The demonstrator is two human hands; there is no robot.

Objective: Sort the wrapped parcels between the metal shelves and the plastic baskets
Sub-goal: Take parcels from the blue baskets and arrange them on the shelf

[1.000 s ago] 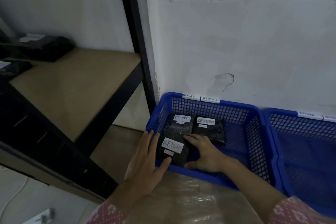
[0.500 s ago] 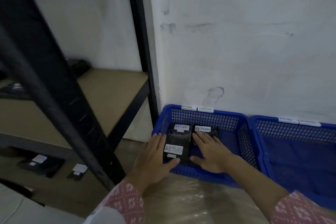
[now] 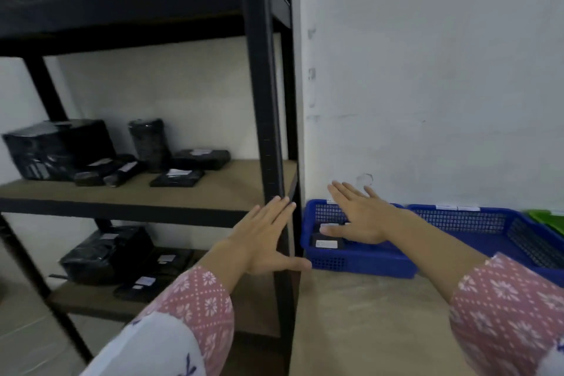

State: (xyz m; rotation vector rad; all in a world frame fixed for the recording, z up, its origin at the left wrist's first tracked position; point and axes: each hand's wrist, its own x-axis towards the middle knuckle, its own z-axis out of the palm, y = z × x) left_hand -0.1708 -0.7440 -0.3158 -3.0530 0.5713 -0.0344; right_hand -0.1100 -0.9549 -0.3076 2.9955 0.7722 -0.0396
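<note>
Labels first: every black-wrapped parcel has a small white sticker, but the writing is too blurry to read, same for the white tags clipped on the back rims of the baskets. The left hand [image 3: 265,238] is stretched out flat in front of the black post [image 3: 265,107] of the rack, fingers straight and close together, thumb sticking out to the right, holding nothing. The right hand [image 3: 358,217] hangs over the near blue basket [image 3: 360,265], palm down, fingers spread wide and pointing up-left toward the wall, also holding nothing; can't tell if it touches anything. Under it, in the left part of that basket, sits a parcel [image 3: 327,242] with its white label up, and another label peeks out just behind it by the thumb. A second blue basket [image 3: 476,220] sits just to the right, touching or nearly so, and a green basket [image 3: 549,220] shows at the far right edge. The middle shelf [image 3: 213,189] carries a big parcel [image 3: 58,148], an upright one [image 3: 149,143] and several flat ones. The lower shelf [image 3: 91,299] holds more parcels. Both sleeves are pink with a white pattern.
</note>
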